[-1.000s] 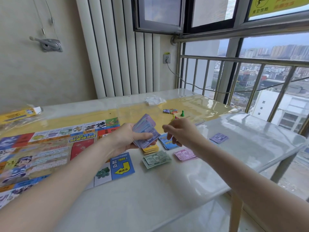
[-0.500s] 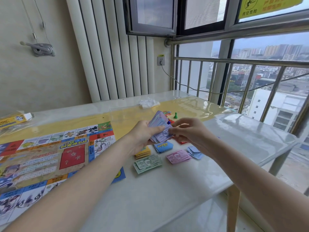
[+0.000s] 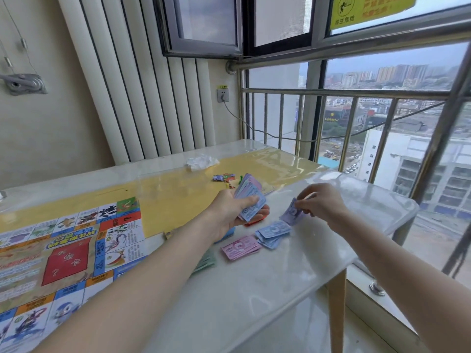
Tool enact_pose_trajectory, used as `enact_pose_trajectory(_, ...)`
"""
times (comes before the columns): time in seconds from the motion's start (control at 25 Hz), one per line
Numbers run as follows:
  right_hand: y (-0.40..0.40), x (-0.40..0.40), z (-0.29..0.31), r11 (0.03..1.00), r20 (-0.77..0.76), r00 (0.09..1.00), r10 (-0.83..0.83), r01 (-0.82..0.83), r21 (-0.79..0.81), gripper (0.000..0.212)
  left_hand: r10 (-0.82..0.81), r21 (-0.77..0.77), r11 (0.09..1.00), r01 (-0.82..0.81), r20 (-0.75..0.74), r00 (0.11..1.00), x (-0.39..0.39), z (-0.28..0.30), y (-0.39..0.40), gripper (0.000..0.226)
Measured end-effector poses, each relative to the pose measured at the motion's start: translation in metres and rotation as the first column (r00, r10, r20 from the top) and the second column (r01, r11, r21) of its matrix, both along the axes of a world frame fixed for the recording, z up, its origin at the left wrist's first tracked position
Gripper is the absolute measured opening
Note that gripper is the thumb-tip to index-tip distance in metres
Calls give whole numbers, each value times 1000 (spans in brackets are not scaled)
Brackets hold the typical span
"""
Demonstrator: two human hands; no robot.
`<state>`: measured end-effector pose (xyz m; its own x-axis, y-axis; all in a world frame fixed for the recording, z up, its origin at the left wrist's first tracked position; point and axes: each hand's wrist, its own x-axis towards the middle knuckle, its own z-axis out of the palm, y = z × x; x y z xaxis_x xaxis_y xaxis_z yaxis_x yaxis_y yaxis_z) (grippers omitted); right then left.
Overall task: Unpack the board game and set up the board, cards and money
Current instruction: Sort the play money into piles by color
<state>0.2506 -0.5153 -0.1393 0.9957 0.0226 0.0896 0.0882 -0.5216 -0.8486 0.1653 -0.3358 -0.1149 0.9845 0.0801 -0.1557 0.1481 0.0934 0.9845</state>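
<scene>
I see the left hand [image 3: 229, 212] gripping a fanned wad of play money [image 3: 251, 198] above the table [image 3: 254, 289]. The right hand [image 3: 322, 203] pinches one purple note [image 3: 291, 215], just beside the blue pile [image 3: 272, 233] and pink pile [image 3: 240, 247]. The board [image 3: 63, 256] lies unfolded at left.

Place: you were on an enclosed high-rise apartment balcony.
Outlook: city blocks lay far below your window [image 3: 382, 72].
Barrier: a steel railing [image 3: 356, 93] guarded the glass.
Notice: a yellow warning sign [image 3: 367, 8] hung overhead.
Furnishing: your glossy desk [image 3: 254, 289] met a wall socket [image 3: 222, 95].
</scene>
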Motion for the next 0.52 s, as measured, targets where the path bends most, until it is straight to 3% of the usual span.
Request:
enact_pose_trajectory(0.12,1,3,-8,935,50,998,26,-7,-355,14,-22,19,1000,23,-19,1000,-1,-3,-6,2)
enact_pose_trajectory(0.2,5,0,-5,887,155,987,41,36,-460,19,-13,24,1000,14,-32,999,0,-5,-5,5)
enact_pose_trajectory(0.24,9,-4,0,907,218,974,58,40,-420,19,-3,16,1000,4,-35,999,0,-5,-3,8)
enact_pose_trajectory(0.32,19,-14,13,982,156,972,175,-161,-96,21,22,-3,1000,-22,-30,999,-1,-4,0,13)
enact_pose_trajectory(0.4,31,-29,26,876,-17,900,435,-419,240,24,52,-5,999,-52,-7,999,-2,-4,2,16)
enact_pose_trajectory(0.52,40,-38,34,828,-52,857,513,-478,294,7,41,-66,997,-40,18,999,-5,0,8,16)
